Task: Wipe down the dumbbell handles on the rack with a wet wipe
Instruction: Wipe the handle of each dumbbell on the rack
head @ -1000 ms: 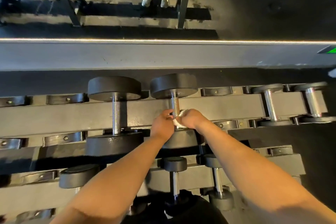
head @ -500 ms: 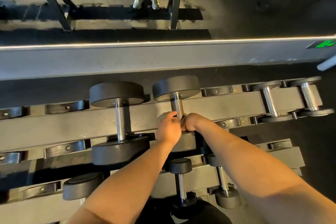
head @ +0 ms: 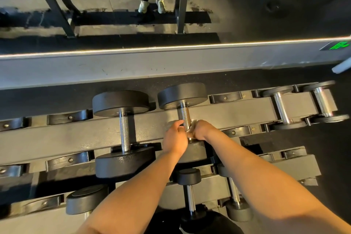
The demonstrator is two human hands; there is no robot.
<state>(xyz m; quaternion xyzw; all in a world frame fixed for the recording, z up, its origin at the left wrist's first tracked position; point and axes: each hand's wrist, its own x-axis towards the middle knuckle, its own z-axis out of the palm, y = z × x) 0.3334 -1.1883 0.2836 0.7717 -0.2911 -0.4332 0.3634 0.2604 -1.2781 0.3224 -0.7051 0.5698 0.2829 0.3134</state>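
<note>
Head camera: both hands at the handle's near end

I've got the right hand (head: 201,130) curled around the wet wipe (head: 191,126), pressing it to the dumbbell handle (head: 184,114). The left hand (head: 175,138) grips the same bar from the other side. It lies on the rack (head: 237,112), running straight away from me, with bare knurling beyond the knuckles. I reckon the next stroke goes forward, right leading. The neighbouring handle (head: 124,131) sits to the left.

i count seven dumbbells (head: 123,131): four level with my fingers (head: 177,124), three nearer me; one wipe (head: 190,127); two hands (head: 175,138).
</note>
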